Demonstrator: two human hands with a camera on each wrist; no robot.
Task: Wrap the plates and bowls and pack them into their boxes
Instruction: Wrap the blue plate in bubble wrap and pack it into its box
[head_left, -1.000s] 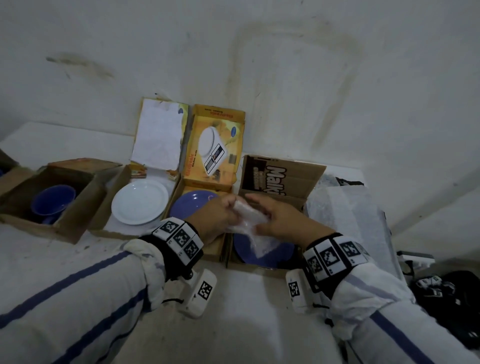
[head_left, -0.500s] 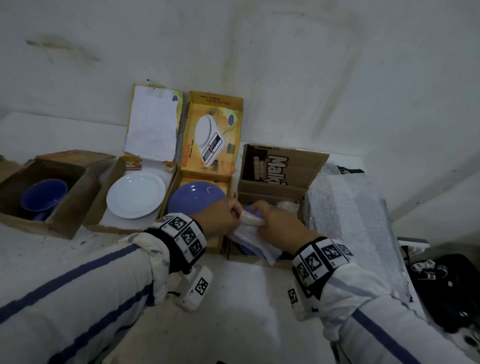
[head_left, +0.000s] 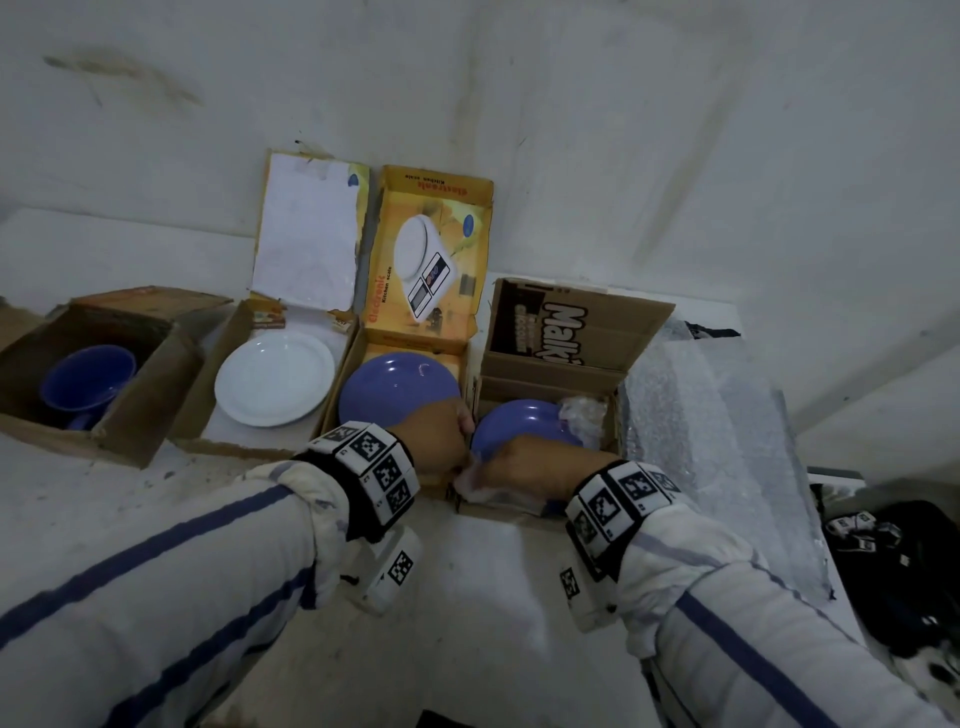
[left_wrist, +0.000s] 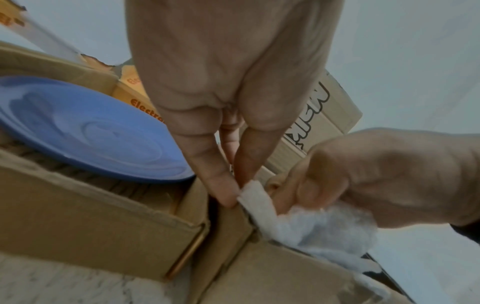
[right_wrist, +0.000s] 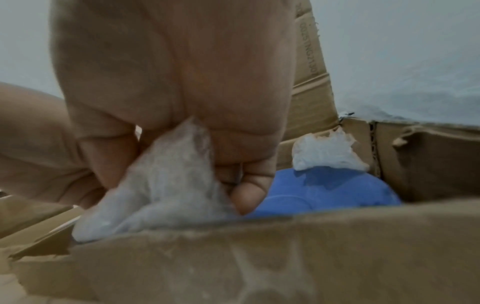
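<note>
— Pale wall behind, and a pale surface (head_left: 467, 597) running along its foot. What sits on it, biggest first?

— A sheet of bubble wrap (head_left: 711, 447) spread at the far right. Then four open boxes in a row. From the left: a brown box (head_left: 130, 431) with a dark blue bowl (head_left: 85, 382) inside, a box (head_left: 208, 410) holding a white plate (head_left: 274, 378), a yellow kitchen-scale box (head_left: 431, 249) with a light blue plate (head_left: 397, 387), and a brown carton (head_left: 571, 338) with another blue plate (head_left: 524, 423) lying in it.

— And the hands?

— Both at the near left corner of that carton, almost touching each other. The right hand (head_left: 535, 465) has its fingers curled round a bunched piece of white wrapping (right_wrist: 166, 179), gripping it against the near edge of the blue plate. The left hand (head_left: 431, 447) pinches the end of the same wrapping between thumb and fingertip (left_wrist: 223, 193), right over the carton's wall.

— Anything smaller?

— A crumpled bit of clear wrapping (head_left: 584, 418) resting at the plate's far right edge, inside the carton.
</note>
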